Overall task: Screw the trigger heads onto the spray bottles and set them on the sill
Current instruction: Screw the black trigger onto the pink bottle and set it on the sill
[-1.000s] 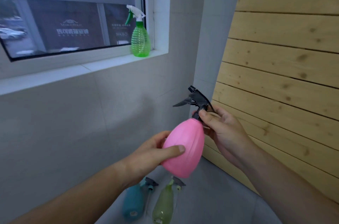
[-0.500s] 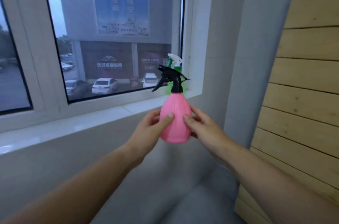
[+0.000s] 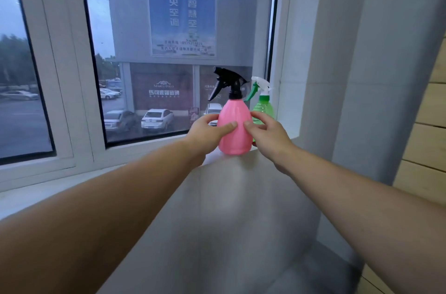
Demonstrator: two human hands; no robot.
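Item 1. Pink spray bottle [image 3: 234, 128]: upright, base at the front edge of the window sill [image 3: 149, 151], at about 1 o'clock from picture centre. Ribbed, pear-shaped body. Black trigger head [image 3: 228, 81] seated on its neck, nozzle pointing to 9 o'clock.

Item 2. Left hand [image 3: 206, 133]: at 9 o'clock of the pink bottle. Grip closed on the bottle's body, thumb laid across the front, fingers wrapped round the far side.

Item 3. Right hand [image 3: 270, 135]: at 3 o'clock of the pink bottle. Grip closed on the same body, thumb on the front, fingers curled behind. The two thumbs lie near each other on the front, apart.

Item 4. Green spray bottle [image 3: 264, 110]: upright on the sill, just beside the pink bottle at its 2 o'clock, partly hidden by it and by the right hand. White trigger head [image 3: 261, 84] with a green lever, nozzle pointing to 9 o'clock.

Item 5. Window [image 3: 169, 52]: behind both bottles, dark frame. Parked cars [image 3: 156, 119] and a blue banner with white characters show through the glass.

Item 6. Wooden plank wall [image 3: 429, 129]: at 3 o'clock, far right edge.
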